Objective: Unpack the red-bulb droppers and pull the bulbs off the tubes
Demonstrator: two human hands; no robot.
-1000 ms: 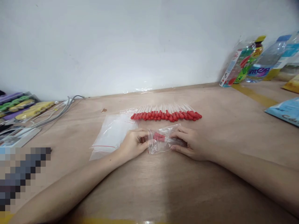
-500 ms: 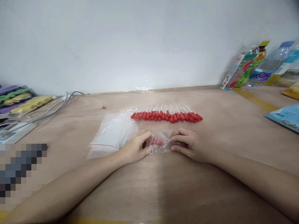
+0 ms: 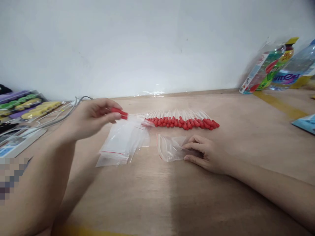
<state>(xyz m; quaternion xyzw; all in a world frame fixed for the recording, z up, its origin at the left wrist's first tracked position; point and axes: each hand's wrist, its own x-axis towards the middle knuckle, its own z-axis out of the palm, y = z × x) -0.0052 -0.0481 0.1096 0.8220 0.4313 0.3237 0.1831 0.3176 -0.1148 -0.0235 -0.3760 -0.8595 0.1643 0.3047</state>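
Note:
My left hand (image 3: 94, 116) is raised above the left side of the table, its fingers pinched on a small bunch of red-bulbed droppers (image 3: 119, 113). Their thin ends are blurred, so I cannot tell how many there are. A clear zip bag (image 3: 169, 149) lies with its red-lined mouth facing left. Around the bag's right end, the fingers of my right hand (image 3: 203, 152) are closed. Behind it a row of droppers (image 3: 182, 122) lies side by side, red bulbs towards me and pale tips towards the wall. Flat zip bags (image 3: 118, 141) are fanned out below my left hand.
Drink bottles (image 3: 268, 70) stand against the wall at the back right, with a blue packet (image 3: 305, 124) nearer. Coloured packs (image 3: 36, 108), cables and a white power strip (image 3: 23, 141) lie at the left. A pixelated patch covers the lower left corner.
My left hand has left the bag's mouth and moved up and left, carrying red-bulbed droppers. The bag's mouth now shows open. My right hand stays on the bag; the view has shifted slightly.

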